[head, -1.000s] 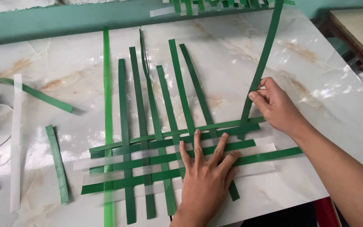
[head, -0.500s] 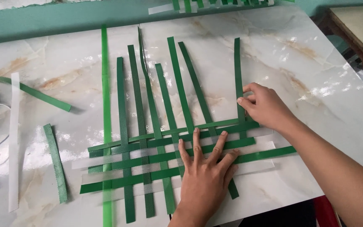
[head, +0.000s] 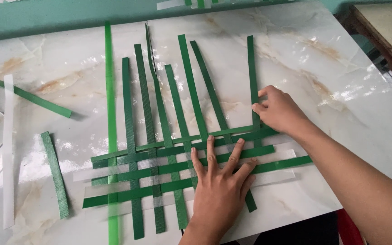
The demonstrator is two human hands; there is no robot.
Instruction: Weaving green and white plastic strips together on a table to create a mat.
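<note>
Left hand (head: 218, 181) open, flat, fingers spread on woven green strap mat (head: 159, 168) near counter (head: 341, 81) front edge. Right hand (head: 280, 111) pinches rightmost vertical strap (head: 251, 68).

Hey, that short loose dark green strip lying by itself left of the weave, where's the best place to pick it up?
Take the short loose strip at its upper end, pinching across its narrow width from the left edge. It lies flat on the marble table, apart from the woven mat, so that end and side are clear of other strips.
</note>
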